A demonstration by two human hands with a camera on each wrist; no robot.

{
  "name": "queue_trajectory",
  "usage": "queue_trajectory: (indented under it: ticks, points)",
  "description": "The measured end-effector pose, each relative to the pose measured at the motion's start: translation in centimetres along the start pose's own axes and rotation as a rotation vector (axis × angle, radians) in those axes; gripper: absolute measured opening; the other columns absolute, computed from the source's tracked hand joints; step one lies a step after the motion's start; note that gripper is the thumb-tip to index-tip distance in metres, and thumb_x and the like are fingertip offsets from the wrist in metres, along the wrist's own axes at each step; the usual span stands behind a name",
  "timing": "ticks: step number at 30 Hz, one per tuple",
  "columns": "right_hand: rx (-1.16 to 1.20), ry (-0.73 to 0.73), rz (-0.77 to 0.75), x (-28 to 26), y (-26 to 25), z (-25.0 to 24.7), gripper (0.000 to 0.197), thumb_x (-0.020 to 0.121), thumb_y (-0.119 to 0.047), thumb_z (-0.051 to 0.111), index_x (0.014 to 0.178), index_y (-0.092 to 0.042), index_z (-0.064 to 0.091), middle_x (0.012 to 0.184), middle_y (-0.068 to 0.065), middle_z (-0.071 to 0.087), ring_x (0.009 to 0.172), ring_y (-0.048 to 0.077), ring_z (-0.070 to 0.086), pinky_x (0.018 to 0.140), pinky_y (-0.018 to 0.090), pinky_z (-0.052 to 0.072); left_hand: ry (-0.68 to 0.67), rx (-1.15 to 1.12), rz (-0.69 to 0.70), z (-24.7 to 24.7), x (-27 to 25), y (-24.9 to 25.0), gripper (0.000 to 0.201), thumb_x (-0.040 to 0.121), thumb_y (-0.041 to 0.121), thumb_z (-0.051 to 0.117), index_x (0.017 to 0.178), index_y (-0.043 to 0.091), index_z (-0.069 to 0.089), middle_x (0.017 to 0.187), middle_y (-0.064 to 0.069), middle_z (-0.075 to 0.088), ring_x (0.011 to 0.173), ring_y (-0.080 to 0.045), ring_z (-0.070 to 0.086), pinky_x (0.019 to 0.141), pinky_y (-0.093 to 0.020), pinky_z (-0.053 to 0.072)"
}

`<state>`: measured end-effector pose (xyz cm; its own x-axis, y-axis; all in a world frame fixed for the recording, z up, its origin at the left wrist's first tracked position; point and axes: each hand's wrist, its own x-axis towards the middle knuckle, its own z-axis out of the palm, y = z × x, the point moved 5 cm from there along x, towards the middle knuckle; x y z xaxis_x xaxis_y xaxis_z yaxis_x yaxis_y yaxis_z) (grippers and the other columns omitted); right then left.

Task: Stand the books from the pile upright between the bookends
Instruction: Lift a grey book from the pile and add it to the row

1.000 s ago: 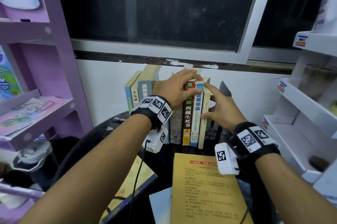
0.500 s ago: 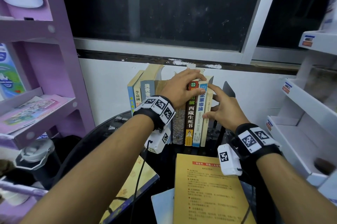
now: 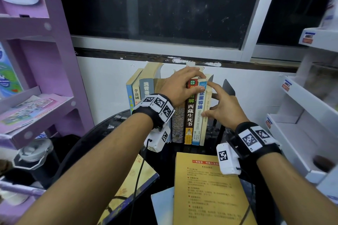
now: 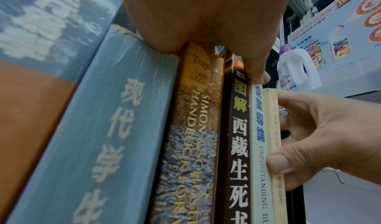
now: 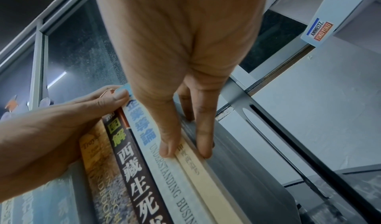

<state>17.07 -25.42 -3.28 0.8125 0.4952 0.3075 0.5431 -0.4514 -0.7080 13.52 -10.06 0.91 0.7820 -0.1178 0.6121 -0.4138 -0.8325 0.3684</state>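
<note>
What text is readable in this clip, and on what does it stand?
"SIMON & SCHUST… HANDBOOK FOR", cut off by the frame: tan book spine.
"图解 西藏生死书": dark brown book spine.
"企業導論 UNDERSTANDING BUSINESS": white book spine.
"李嘉诚": pale yellow book spine.
"AMMELTZ YOKOYOKO": shelf label.
Too blurred to read: cream book spine and the flat yellow book small print.

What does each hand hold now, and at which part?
The right hand pinches the thin cream book at mid-spine. The left hand grips the neighbouring books at their top ends.
</note>
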Motion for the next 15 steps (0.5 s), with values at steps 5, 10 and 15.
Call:
queue_trajectory:
  ticks: [5,10,15]
  points:
    - [-0.061,-0.010,0.007,-0.1,-0.2,0.2,0.094,0.077,-0.005,0.078,0.146,-0.036,0.023,0.134,0.001,0.058,0.090,0.016,0.071,0.077,0.039,0.060,-0.005,0.005,-0.020,0.0,-0.1,0.1,0.034,0.089,0.040,0.060,0.121,0.027,0.058,0.143,0.004,0.045,0.129,-0.012,0.042,0.101,-0.035,0.037]
    - [-0.046,-0.030,0.037,-0.6,-0.2,0.1,0.096,0.081,-0.006,0.074,0.150,-0.036,0.014,0.139,0.002,0.054,0.097,0.017,0.070,0.079,0.039,0.060,-0.043,0.003,-0.068,0.1,0.0,0.1,0.035,0.089,0.039,0.061,0.122,0.029,0.057,0.147,0.005,0.042,0.135,-0.015,0.036,0.108,-0.041,0.033]
    - [-0.013,-0.030,0.037,-1.2,-0.6,-0.4,0.085,0.085,-0.007,0.070,0.149,-0.033,0.019,0.136,0.001,0.057,0.092,0.013,0.069,0.073,0.026,0.058,-0.105,0.028,-0.099,0.0,0.0,0.4,0.039,0.088,0.036,0.062,0.126,0.030,0.053,0.150,0.004,0.038,0.136,-0.017,0.034,0.110,-0.048,0.032]
